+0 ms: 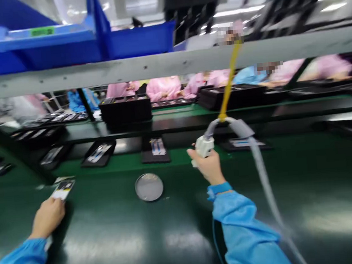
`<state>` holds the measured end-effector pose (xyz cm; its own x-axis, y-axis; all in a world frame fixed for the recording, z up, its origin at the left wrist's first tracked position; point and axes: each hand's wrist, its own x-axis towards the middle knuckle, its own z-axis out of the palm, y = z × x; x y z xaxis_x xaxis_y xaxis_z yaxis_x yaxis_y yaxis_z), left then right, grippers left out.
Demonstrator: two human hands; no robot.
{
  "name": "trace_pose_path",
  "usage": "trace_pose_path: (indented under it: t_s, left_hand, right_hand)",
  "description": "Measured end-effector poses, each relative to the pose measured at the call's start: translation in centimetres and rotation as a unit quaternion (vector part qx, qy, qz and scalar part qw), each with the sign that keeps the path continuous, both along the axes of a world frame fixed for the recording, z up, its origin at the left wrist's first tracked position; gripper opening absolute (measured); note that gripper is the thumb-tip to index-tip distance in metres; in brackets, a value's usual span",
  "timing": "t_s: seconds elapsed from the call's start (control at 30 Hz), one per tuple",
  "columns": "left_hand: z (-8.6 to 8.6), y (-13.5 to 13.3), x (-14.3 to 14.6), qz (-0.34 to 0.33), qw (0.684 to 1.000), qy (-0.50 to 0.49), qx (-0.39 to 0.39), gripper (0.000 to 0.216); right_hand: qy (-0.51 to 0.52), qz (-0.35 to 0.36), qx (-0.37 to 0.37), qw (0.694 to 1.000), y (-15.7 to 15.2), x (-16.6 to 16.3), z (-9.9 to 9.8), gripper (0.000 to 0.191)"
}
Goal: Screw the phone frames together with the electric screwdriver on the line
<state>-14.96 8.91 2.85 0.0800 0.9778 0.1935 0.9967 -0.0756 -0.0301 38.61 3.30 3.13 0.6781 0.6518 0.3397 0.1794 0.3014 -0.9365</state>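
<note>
On the left side of the green bench, my left hand is closed on the near end of a flat phone-sized part, white with a dark section. At right, my right hand wraps round a white plug-like handpiece with a grey hose. A yellow strap suspends the hose from above. Between my hands lies a round grey dish, apart from both. A blue band circles my right wrist, and a thin blue cord hangs below it.
Black trays holding flat parts line the strip beyond the bench. Black boxes stand on the shelf behind. Blue bins rest on a grey overhead rail. People in pink and blue clothing sit opposite.
</note>
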Motion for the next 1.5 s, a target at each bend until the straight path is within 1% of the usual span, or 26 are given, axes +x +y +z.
trace_pose_path:
  t_s: [0.07, 0.13, 0.2, 0.27, 0.37, 0.53, 0.6, 0.67, 0.77, 0.8, 0.87, 0.93, 1.0, 1.03, 1.1, 1.17, 1.2, 1.27, 1.4, 1.5]
  left_hand:
    - [-1.3, -0.5, -1.8, 0.048, 0.998, 0.038, -0.029, 0.031]
    - [-2.4, -0.8, -2.6, 0.072, 0.995, 0.056, -0.045, 0.031]
    - [-3.0, -1.2, -2.9, 0.084, 0.993, 0.061, -0.049, 0.032]
    - [-3.0, -1.6, -3.1, 0.095, 0.993, 0.062, -0.042, 0.035]
    - [-2.2, -1.6, -3.9, 0.104, 0.992, 0.053, -0.046, 0.039]
    - [0.3, 0.0, -5.5, 0.076, 0.989, 0.029, -0.124, 0.036]
    - [1.3, 0.5, -5.7, 0.062, 0.988, 0.03, -0.137, 0.035]
    - [2.1, 0.5, -5.6, 0.043, 0.99, 0.033, -0.13, 0.036]
    - [2.7, -0.4, -4.4, 0.012, 0.994, 0.034, -0.101, 0.037]
    - [2.6, -1.1, -3.8, -0.005, 0.995, 0.033, -0.09, 0.039]
    - [2.0, -3.3, -1.9, -0.062, 0.995, 0.026, -0.079, 0.048]
    - [1.2, -6.2, 0.8, -0.153, 0.984, 0.006, -0.093, 0.059]
    - [0.7, -9.4, 4.1, -0.241, 0.961, -0.024, -0.13, 0.071]
    - [0.6, -10.8, 5.9, -0.289, 0.944, -0.042, -0.156, 0.076]
    - [0.8, -12.8, 9.5, -0.398, 0.885, -0.107, -0.216, 0.082]
    - [1.0, -13.5, 12.4, -0.466, 0.831, -0.141, -0.27, 0.08]
    - [1.1, -13.6, 13.5, -0.486, 0.812, -0.147, -0.289, 0.078]
    - [0.9, -13.3, 14.9, -0.506, 0.793, -0.139, -0.31, 0.071]
    - [0.0, -12.7, 15.6, -0.528, 0.785, -0.087, -0.31, 0.062]
    - [-0.7, -12.7, 15.3, -0.553, 0.785, -0.057, -0.274, 0.06]
  right_hand:
    - [0.023, 0.026, 0.021, 0.999, 0.3, 0.3, -0.4, 0.044]
    - [0.037, 0.054, 0.045, 0.997, 0.4, 0.5, -0.6, 0.038]
    - [0.044, 0.067, 0.068, 0.994, 0.2, 0.6, -0.6, 0.035]
    - [0.048, 0.066, 0.087, 0.993, 0.0, 0.5, -0.6, 0.032]
    - [0.054, 0.055, 0.102, 0.992, 0.0, 0.3, -0.7, 0.028]
    - [0.051, 0.037, 0.109, 0.992, 0.3, 0.0, -0.6, 0.024]
    - [0.042, 0.039, 0.11, 0.992, 0.2, 0.0, -0.4, 0.027]
    - [0.03, 0.052, 0.116, 0.991, 0.0, -0.1, -0.1, 0.034]
    - [0.015, 0.074, 0.134, 0.988, -0.4, -0.3, 0.4, 0.046]
    - [0.011, 0.079, 0.139, 0.987, -0.5, -0.3, 0.6, 0.049]
    - [0.005, 0.081, 0.148, 0.986, -0.6, -0.5, 0.7, 0.052]
    - [-0.001, 0.076, 0.15, 0.986, -0.6, -0.7, 0.7, 0.052]
    - [-0.007, 0.068, 0.147, 0.987, -0.5, -1.1, 0.5, 0.048]
    - [-0.009, 0.066, 0.143, 0.988, -0.5, -1.3, 0.5, 0.046]
    - [-0.014, 0.065, 0.132, 0.989, -0.7, -1.8, 0.3, 0.042]
    - [-0.021, 0.064, 0.118, 0.991, -1.0, -2.4, 0.1, 0.039]
    - [-0.025, 0.063, 0.11, 0.992, -1.2, -2.7, 0.0, 0.038]
    - [-0.035, 0.056, 0.09, 0.994, -1.7, -3.1, -0.4, 0.037]
    - [-0.053, 0.03, 0.042, 0.997, -2.4, -3.2, -1.5, 0.035]
    - [-0.078, -0.016, 0.027, 0.996, -3.4, -3.5, -1.8, 0.039]
